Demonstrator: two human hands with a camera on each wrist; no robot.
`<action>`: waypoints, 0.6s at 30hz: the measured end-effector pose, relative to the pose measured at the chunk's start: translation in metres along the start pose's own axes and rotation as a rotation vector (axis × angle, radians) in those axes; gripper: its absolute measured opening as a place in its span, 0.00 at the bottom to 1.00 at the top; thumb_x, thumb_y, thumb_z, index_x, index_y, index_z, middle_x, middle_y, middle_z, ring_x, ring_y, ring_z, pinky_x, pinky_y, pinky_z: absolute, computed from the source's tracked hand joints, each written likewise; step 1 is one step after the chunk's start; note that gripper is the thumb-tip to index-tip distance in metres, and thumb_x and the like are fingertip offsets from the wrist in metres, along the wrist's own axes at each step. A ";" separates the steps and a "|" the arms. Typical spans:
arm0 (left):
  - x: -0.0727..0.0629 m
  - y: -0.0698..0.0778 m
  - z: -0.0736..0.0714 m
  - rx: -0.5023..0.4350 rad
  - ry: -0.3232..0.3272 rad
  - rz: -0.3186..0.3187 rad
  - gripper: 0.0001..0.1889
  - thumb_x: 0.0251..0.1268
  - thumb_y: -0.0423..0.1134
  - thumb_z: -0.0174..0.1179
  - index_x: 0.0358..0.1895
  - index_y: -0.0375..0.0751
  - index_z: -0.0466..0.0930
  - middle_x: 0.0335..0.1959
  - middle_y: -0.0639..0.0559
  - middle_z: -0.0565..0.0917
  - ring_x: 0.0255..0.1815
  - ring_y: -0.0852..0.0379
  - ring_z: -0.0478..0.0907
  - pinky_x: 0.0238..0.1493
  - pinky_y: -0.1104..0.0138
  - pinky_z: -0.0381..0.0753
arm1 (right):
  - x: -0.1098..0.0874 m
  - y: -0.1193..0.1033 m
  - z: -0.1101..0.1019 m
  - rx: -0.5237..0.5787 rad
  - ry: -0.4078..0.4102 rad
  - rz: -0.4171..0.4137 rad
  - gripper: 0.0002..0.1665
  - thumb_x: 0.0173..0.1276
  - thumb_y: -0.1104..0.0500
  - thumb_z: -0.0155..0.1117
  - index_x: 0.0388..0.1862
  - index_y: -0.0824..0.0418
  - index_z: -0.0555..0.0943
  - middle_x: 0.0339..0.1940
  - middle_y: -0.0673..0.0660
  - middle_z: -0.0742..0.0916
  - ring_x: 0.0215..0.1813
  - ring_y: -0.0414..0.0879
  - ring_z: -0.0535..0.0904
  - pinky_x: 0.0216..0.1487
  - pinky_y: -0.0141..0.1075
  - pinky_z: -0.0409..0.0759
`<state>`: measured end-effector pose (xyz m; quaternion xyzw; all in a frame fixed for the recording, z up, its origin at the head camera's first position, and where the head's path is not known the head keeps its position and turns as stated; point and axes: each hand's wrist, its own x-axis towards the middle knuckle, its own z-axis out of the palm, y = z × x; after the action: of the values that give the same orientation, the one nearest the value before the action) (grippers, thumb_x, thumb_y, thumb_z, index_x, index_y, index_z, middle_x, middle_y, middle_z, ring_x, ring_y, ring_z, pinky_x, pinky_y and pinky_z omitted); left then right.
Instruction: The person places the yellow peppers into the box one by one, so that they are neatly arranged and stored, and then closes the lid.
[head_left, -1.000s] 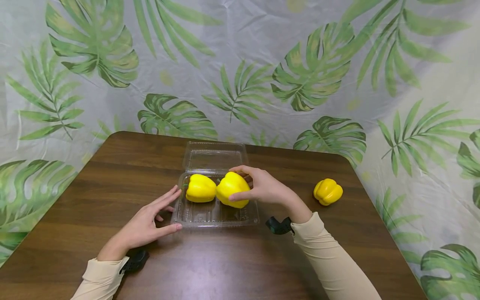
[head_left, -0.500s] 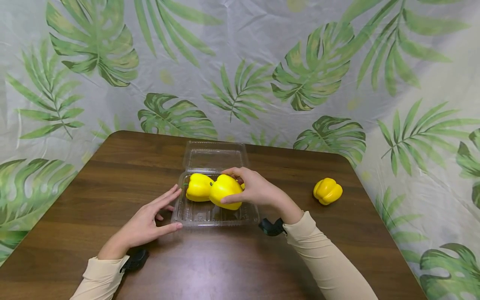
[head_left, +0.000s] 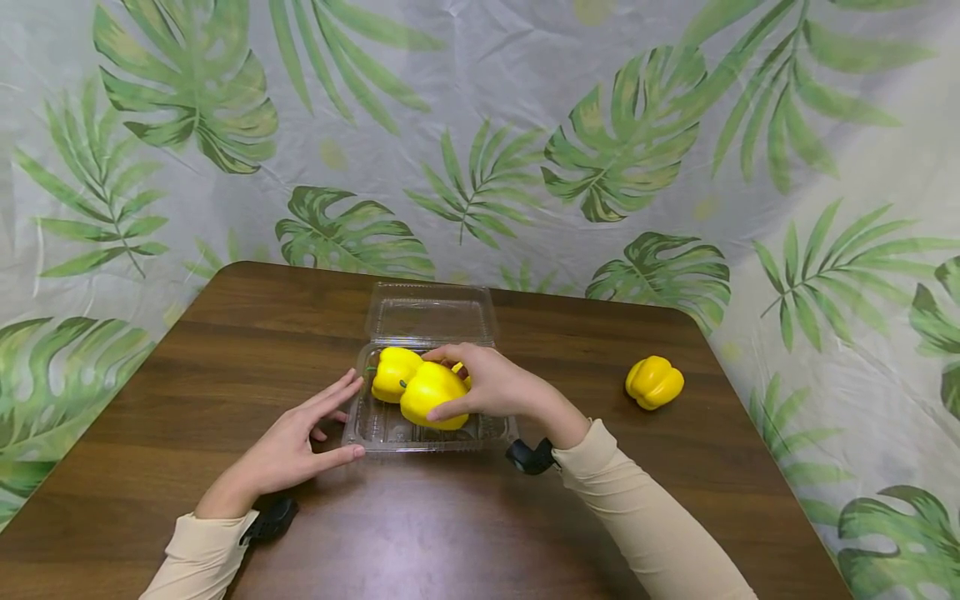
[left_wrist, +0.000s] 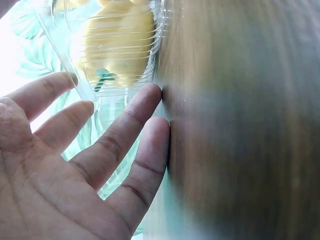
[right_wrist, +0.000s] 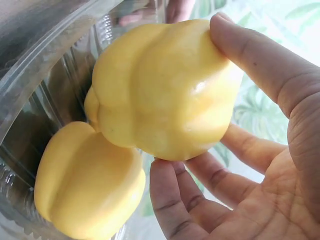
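My right hand (head_left: pixel 506 387) holds a yellow bell pepper (head_left: pixel 433 398) between thumb and fingers, over the clear plastic clamshell box (head_left: pixel 487 433). In the right wrist view the held pepper (right_wrist: pixel 165 90) is tilted above a second pepper (right_wrist: pixel 90 180) lying in the box. At the box's back left sits another yellow pepper (head_left: pixel 393 371), partly hidden by the held one. My left hand (head_left: pixel 296 446) lies at the box's left side, fingers spread and straight, fingertips right at the wall. In the left wrist view, a pepper (left_wrist: pixel 117 45) shows through that ribbed wall.
The box's transparent lid (head_left: pixel 435 317) lies folded back behind it. One more yellow bell pepper (head_left: pixel 655 383) stands on the brown wooden table (head_left: pixel 247 350), off to the right. A leaf-patterned cloth (head_left: pixel 480 100) hangs behind the table.
My right hand has carried the pepper left and toward me across the box, uncovering a bit of the pepper behind it. My left hand has stayed in place.
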<state>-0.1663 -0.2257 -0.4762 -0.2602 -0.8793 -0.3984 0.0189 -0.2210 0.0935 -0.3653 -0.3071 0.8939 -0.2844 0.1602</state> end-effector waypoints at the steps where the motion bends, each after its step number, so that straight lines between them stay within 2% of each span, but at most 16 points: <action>1: 0.000 0.000 0.000 -0.001 0.000 0.001 0.46 0.67 0.50 0.76 0.85 0.49 0.63 0.89 0.43 0.59 0.57 0.51 0.88 0.43 0.67 0.83 | 0.001 -0.001 0.000 -0.009 -0.004 -0.003 0.48 0.64 0.47 0.83 0.79 0.56 0.74 0.70 0.58 0.84 0.66 0.55 0.82 0.68 0.46 0.82; 9: 0.000 -0.001 -0.001 0.004 -0.001 -0.005 0.46 0.67 0.51 0.76 0.85 0.49 0.63 0.89 0.43 0.59 0.57 0.52 0.88 0.44 0.67 0.83 | 0.011 -0.009 0.006 -0.074 -0.056 -0.051 0.48 0.63 0.47 0.84 0.79 0.56 0.74 0.73 0.58 0.83 0.70 0.55 0.81 0.71 0.47 0.81; 18: -0.001 -0.002 0.000 -0.003 -0.004 -0.012 0.46 0.67 0.51 0.76 0.85 0.49 0.63 0.89 0.43 0.59 0.58 0.52 0.87 0.44 0.67 0.83 | 0.025 -0.019 0.009 -0.149 -0.115 -0.051 0.47 0.63 0.47 0.85 0.78 0.57 0.76 0.73 0.58 0.84 0.71 0.55 0.81 0.73 0.47 0.79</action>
<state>-0.1664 -0.2271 -0.4773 -0.2557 -0.8804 -0.3991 0.0144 -0.2273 0.0621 -0.3635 -0.3568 0.8937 -0.2032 0.1806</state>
